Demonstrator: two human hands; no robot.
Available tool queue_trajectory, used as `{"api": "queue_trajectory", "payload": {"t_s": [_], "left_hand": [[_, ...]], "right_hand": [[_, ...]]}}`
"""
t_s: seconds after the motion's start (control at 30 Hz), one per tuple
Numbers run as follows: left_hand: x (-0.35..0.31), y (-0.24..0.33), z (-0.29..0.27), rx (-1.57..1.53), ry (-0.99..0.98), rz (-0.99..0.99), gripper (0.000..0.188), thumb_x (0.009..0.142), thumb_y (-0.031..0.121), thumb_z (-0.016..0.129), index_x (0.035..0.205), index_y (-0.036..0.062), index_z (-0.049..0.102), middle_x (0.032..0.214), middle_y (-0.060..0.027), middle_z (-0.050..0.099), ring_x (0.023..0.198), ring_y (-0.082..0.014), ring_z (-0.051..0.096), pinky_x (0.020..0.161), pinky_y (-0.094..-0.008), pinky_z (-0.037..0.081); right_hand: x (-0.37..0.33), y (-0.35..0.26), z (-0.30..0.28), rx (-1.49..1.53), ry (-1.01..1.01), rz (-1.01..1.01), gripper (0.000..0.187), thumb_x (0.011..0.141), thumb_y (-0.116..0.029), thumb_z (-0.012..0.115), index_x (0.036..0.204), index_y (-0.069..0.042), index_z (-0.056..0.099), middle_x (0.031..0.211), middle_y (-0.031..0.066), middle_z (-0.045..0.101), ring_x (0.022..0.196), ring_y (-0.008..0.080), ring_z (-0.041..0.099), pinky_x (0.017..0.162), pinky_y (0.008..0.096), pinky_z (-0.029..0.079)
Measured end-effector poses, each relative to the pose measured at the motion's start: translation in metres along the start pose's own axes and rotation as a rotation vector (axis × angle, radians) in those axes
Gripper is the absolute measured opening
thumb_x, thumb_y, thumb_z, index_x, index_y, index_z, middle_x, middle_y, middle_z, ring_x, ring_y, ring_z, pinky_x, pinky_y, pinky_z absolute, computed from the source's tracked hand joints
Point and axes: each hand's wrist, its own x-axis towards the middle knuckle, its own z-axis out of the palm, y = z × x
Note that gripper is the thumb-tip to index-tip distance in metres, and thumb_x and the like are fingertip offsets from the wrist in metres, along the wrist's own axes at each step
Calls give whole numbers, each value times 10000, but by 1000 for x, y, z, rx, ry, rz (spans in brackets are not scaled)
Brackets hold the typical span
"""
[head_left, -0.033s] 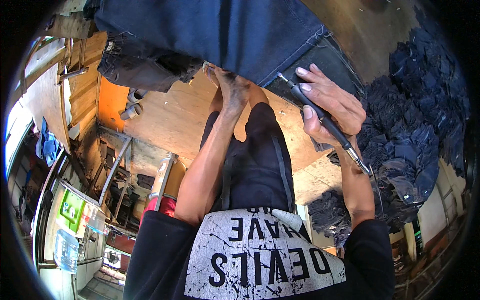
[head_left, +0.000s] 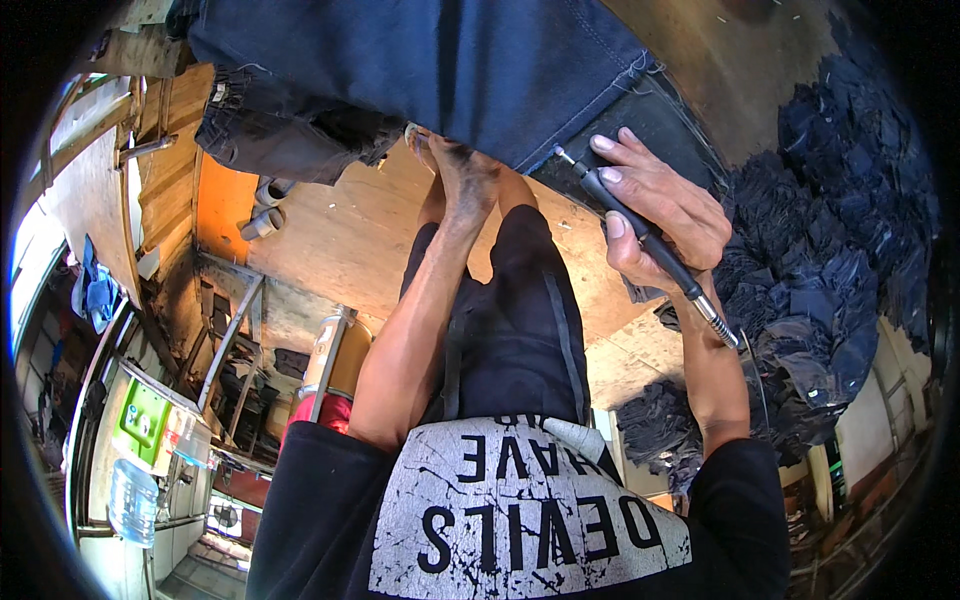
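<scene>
My right hand (head_left: 670, 205) grips a slim black rotary tool handpiece (head_left: 637, 222) with a metal spring collar at its rear. Its small pale bit is at the edge of a dark blue denim garment (head_left: 480, 60), close to a stitched hem. My left hand (head_left: 466, 180) reaches under the garment's near edge. Cloth hides most of its fingers, so I cannot tell whether they grip it. Beneath the hem on the right lies a dark flat board or cloth (head_left: 650, 125), with loose threads at the garment's corner.
Large heaps of dark garments (head_left: 800, 280) rise on the right. More dark clothing (head_left: 290, 125) hangs at the upper left. A wooden board surface (head_left: 350, 240) lies below my hands. Farther left are a tan cylindrical container (head_left: 340, 355), a green tray (head_left: 142, 415) and a clear water bottle (head_left: 133, 503).
</scene>
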Motion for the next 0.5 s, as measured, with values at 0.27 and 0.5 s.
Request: {"api": "queue_trajectory", "payload": {"t_s": [0.27,0.5], "left_hand": [[9,-14,-14,62,-60,-221,885,864,428,891,1483,101,351,1455,-84,442,1348,-220,447,1119,-418,380],[3,-10,-4,19,42,-79,349,883,233,867,1057,-17,696,982,-15,704,920,-96,638,776,-267,492]], "right_hand": [[2,10,5,-59,26,25,285,773,-8,759,1050,40,798,1020,191,814,1106,367,799,1034,546,636],[5,9,3,-50,48,38,273,783,-3,748,1048,41,797,1015,189,815,1101,367,800,1037,540,633]]}}
